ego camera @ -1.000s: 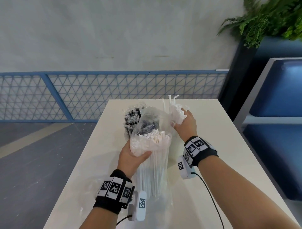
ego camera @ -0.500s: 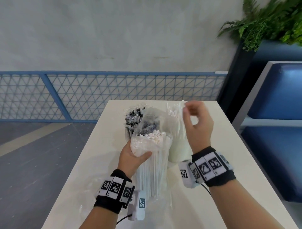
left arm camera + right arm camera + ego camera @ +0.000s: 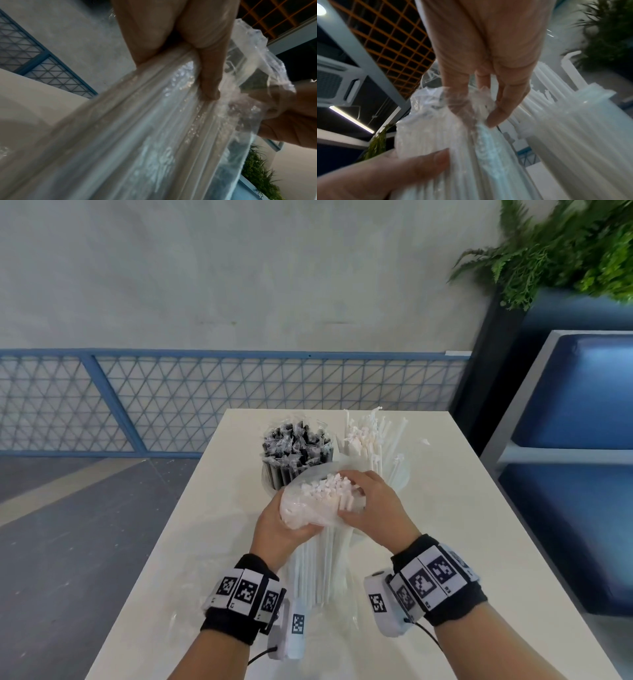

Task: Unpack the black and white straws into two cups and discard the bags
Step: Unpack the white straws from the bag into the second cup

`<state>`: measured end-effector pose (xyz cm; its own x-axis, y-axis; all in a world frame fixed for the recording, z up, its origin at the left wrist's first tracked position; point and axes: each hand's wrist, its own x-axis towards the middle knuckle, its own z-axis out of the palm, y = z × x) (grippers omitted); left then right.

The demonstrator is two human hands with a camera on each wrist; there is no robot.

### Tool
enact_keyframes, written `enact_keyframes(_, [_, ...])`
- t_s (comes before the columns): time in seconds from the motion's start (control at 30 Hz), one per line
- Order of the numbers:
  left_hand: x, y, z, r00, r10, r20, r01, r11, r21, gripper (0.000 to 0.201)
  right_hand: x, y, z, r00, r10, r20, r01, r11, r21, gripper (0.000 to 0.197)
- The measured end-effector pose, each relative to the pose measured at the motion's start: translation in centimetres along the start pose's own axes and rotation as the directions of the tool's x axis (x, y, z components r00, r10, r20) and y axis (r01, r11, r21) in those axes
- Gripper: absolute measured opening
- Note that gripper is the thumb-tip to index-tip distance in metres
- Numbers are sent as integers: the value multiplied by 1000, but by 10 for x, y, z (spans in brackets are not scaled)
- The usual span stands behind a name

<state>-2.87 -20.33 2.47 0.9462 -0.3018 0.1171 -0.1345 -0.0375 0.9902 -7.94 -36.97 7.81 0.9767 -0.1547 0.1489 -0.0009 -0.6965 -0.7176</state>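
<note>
My left hand (image 3: 279,530) grips a clear bag of white straws (image 3: 320,556) around its upper part and holds it upright over the table. My right hand (image 3: 371,508) has its fingers curled over the straw tops at the bag's open mouth (image 3: 325,487), thumb on the near side. Seen from the right wrist, one finger (image 3: 458,106) is inside the plastic. From the left wrist, the left thumb (image 3: 209,81) presses on the bag (image 3: 154,135). Behind stand a cup of black straws (image 3: 296,455) and a cup of white straws (image 3: 399,474).
A white table (image 3: 462,542) carries everything. An empty clear bag (image 3: 186,619) lies flat near my left wrist. A blue mesh railing (image 3: 171,402) runs behind the table, with blue benches (image 3: 575,508) and a plant (image 3: 555,251) at the right.
My right hand has come down from above the white-straw cup and now holds the straw tops at the bag's mouth. My left hand keeps its hold on the bag.
</note>
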Motion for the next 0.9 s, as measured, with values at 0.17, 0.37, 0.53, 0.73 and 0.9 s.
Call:
enact_keyframes(0.17, [-2,1,4,1000,12,15,-12,1000,2,66,-13,3,4,1000,3,-4,-2,997,75,50])
enact_keyframes(0.37, [-4,0,4,1000,31,3,-31,1000,-3,71,-21,17,10,980,-26,-195,51,991,123,30])
enact_keyframes(0.53, [-5,2,5,999,19,40,-18,1000,-17,73,-21,17,2,954,-286,-88,279,957,-83,48])
enact_keyframes(0.73, [-6,3,4,998,16,56,-13,998,-63,73,-23,11,-3,950,-311,-24,310,950,-19,55])
enact_keyframes(0.9, [-7,4,6,996,41,79,-36,998,-57,62,-22,4,1,953,-302,-16,299,948,-107,58])
